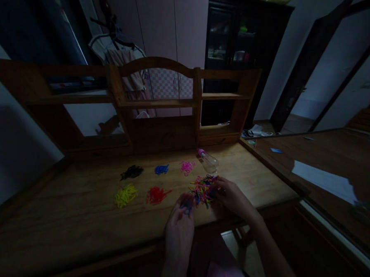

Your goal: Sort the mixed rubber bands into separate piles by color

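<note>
Thin coloured strands that look like rubber bands lie in a mixed pile (201, 189) near the front of the wooden desk. My left hand (178, 221) is cupped at the pile's left edge, its fingers curled around some blue rubber bands (186, 206). On the pile's right side is my right hand (227, 194), fingers bent together among the bands; what they pinch is hidden. Sorted heaps lie to the left and behind: red (157, 195), yellow (126, 195), black (132, 172), blue (161, 169) and pink (187, 167).
A clear bottle with a pink top (209, 161) lies on its side behind the mixed pile. A wooden shelf unit (158, 103) borders the desk's back (91, 193). To the right, another wooden surface (297, 149) holds white paper (323, 181) and a blue card (276, 150).
</note>
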Available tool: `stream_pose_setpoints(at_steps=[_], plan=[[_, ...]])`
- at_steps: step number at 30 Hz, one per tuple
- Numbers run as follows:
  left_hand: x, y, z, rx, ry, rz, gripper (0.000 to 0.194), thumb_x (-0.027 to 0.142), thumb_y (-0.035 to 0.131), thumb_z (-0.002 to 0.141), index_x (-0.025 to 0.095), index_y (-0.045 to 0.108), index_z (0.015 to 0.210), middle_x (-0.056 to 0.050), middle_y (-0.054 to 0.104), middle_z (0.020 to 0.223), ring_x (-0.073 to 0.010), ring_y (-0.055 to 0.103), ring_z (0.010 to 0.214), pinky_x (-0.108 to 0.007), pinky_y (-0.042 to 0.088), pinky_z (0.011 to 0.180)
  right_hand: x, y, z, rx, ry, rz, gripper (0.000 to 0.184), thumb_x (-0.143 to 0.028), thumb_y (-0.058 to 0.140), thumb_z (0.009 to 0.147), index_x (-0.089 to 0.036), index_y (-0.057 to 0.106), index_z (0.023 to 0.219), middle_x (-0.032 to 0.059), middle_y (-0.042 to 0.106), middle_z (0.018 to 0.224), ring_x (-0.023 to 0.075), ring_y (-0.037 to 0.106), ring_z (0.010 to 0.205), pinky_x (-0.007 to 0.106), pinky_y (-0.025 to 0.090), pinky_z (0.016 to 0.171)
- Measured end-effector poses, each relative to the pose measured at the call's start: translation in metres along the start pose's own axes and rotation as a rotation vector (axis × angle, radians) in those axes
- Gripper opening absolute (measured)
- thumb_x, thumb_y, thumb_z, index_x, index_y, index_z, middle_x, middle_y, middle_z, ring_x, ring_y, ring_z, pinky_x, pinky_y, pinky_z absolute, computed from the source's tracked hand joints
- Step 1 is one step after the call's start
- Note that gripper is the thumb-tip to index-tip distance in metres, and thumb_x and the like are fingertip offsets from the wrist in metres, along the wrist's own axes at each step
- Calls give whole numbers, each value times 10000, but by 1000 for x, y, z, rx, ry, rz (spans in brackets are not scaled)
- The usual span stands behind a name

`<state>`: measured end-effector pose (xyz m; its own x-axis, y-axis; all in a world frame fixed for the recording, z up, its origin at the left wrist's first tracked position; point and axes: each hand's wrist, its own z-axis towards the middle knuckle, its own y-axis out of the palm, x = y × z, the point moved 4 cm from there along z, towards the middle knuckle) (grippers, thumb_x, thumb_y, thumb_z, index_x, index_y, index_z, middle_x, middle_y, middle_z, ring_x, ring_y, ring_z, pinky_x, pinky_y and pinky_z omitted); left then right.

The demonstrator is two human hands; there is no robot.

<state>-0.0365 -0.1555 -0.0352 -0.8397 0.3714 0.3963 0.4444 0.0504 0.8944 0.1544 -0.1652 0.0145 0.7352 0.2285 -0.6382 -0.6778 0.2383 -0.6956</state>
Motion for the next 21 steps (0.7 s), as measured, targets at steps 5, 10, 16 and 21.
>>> stream_pose_setpoints(at_steps=[5,10,16,21], plan=[[1,2,0,14,23,10,535,23,420,761,217,619,1218,-87,658,1215,-188,550,1227,-358,425,1077,4,6,5,-26,-2,-4,221,-46,553,781,-211,658,885,41,614,961,175,586,860,266,444,758],[6,7,-5,26,3,12,538,10,418,736,231,636,1176,-83,679,1176,-192,567,1207,-370,466,1037,1,3,6,5,-4,13,179,-45,563,767,-196,624,842,31,600,919,161,577,822,252,431,725],[3,8,-6,57,24,-15,533,15,420,741,229,627,1182,-82,683,1159,-181,591,1175,-357,466,1030,-4,-7,4,68,11,31,134,-93,559,785,-190,636,836,21,583,865,137,553,721,237,417,651],[-1,4,-1,54,37,-21,535,12,421,742,201,626,1199,-95,682,1161,-173,578,1190,-333,426,1067,-4,-13,2,103,57,86,128,-126,557,804,-185,652,866,14,628,810,138,555,678,236,425,625]])
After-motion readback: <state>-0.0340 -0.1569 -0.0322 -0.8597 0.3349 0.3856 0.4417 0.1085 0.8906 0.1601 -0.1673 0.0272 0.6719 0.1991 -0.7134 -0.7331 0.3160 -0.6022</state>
